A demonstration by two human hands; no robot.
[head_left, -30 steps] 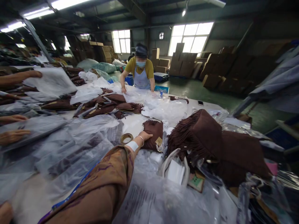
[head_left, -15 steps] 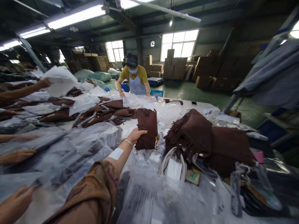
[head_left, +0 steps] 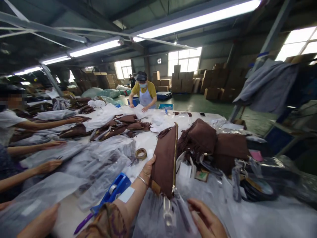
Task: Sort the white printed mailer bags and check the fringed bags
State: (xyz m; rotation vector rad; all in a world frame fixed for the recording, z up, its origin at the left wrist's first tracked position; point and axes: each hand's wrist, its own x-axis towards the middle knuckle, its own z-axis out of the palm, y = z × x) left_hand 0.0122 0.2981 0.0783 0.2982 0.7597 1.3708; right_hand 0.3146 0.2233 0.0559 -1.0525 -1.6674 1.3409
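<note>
My left hand (head_left: pixel 148 170) grips a dark brown pouch (head_left: pixel 163 158) by its left side and holds it tilted up above the table. A gold zipper runs along the pouch's right edge, with fringe at its top corner. Below hang a metal clasp and a strap in clear wrap (head_left: pixel 168 211). At the lower edge is my right hand (head_left: pixel 206 219), its fingers apart and curved beside that wrap; whether it touches the wrap I cannot tell. Right of the pouch lie a brown fringed bag (head_left: pixel 201 135) and another brown piece (head_left: pixel 230 148).
A blue tape dispenser (head_left: pixel 115 190) and a tape roll (head_left: pixel 141 153) lie left of my arm. Clear plastic bags (head_left: pixel 109 148) and more brown pouches (head_left: pixel 119 127) cover the table. Co-workers' hands (head_left: pixel 51 165) reach in from the left. A person in an apron (head_left: pixel 147 96) stands across the table.
The pouch has come nearer and turned, now showing its zipper edge. My right hand has entered at the bottom. The tape dispenser and tape roll have come into sight.
</note>
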